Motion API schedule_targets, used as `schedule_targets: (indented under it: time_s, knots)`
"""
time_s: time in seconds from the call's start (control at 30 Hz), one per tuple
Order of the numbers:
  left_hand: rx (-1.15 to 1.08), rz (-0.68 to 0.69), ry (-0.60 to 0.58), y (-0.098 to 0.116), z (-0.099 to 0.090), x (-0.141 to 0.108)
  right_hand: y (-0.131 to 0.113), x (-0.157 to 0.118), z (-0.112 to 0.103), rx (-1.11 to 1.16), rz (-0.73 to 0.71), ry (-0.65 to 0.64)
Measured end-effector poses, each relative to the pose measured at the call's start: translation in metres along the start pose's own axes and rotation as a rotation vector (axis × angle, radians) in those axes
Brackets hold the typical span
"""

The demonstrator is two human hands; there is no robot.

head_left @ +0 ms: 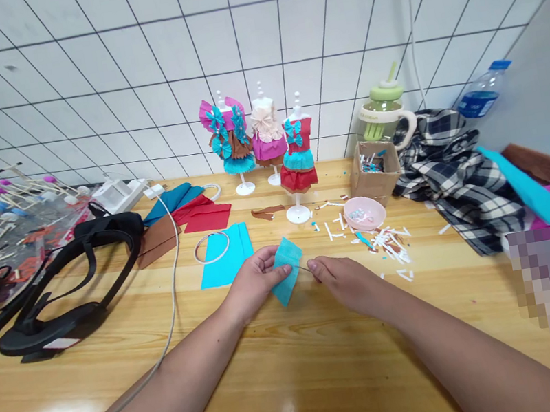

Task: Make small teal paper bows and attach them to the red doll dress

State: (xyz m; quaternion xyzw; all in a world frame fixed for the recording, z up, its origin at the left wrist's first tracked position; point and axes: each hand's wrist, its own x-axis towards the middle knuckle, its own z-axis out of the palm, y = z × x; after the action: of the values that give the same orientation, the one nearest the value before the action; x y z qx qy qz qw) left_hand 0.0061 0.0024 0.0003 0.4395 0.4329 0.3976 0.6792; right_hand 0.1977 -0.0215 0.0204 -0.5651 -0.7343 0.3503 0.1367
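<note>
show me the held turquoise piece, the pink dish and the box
held turquoise piece [288,253]: head view, upper part
pink dish [378,217]: head view, bare right side
box [374,183]: head view, front side

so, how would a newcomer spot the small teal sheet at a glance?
On the wooden table, find the front dress form, the one in red and turquoise. Come toward the camera, slightly left: the left-hand grip pinches the small teal sheet. Unlike the larger, brighter blue sheet lying partly under a ring, it is held up and looks duller.
</note>
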Motion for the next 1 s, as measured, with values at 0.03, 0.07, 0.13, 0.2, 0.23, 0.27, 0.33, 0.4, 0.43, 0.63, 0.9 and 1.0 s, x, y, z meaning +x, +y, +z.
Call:
schedule_targets:
  time_s: [0.03, 0.07, 0.13, 0.2, 0.23, 0.27, 0.33, 0.4, 0.43, 0.63, 0.9, 1.0]
  knots:
    - [0.0, 0.002, -0.001, 0.0002, 0.0001, -0.0001, -0.0001, 0.0, 0.0002, -0.001, -0.002, 0.002]
    - [0.001, 0.003, -0.001, 0.0003, 0.0001, -0.0001, -0.0002, 0.0, 0.0003, -0.004, -0.004, 0.001]
    - [0.001, 0.004, 0.001, 0.0002, -0.0001, 0.0, 0.0, 0.0001, 0.0005, -0.009, -0.003, -0.001]
    - [-0.002, 0.001, -0.002, -0.0003, -0.0005, 0.0002, 0.0004, 0.0001, 0.0004, -0.011, -0.005, -0.003]
    - [-0.003, 0.0, -0.003, -0.0006, -0.0006, 0.0003, 0.0007, 0.0001, 0.0003, -0.012, -0.006, -0.006]
    - [-0.003, 0.0, -0.004, -0.0009, -0.0006, 0.0003, 0.001, 0.0001, 0.0001, -0.012, -0.007, -0.008]
    - [-0.001, -0.001, 0.0, -0.0013, -0.0004, 0.0002, 0.0014, 0.0001, -0.0002, -0.014, -0.007, -0.012]
    - [0.004, -0.001, 0.005, -0.0013, -0.0001, 0.0, 0.0016, 0.0001, -0.0005, -0.017, -0.01, -0.013]
    - [0.006, -0.001, 0.002, -0.0012, 0.0001, -0.0001, 0.0016, 0.0, -0.0005, -0.016, -0.014, -0.012]
    - [0.019, 0.006, -0.008, -0.001, -0.0003, -0.0001, 0.0007, -0.0002, 0.0002, 0.024, -0.014, -0.019]
    - [0.036, 0.006, -0.019, -0.0008, 0.0012, -0.0003, 0.0026, 0.0013, 0.0036, 0.012, -0.037, 0.0]
    - [0.042, 0.006, -0.021, -0.0014, 0.0017, -0.0006, 0.0036, 0.0018, 0.0042, 0.001, -0.046, 0.009]
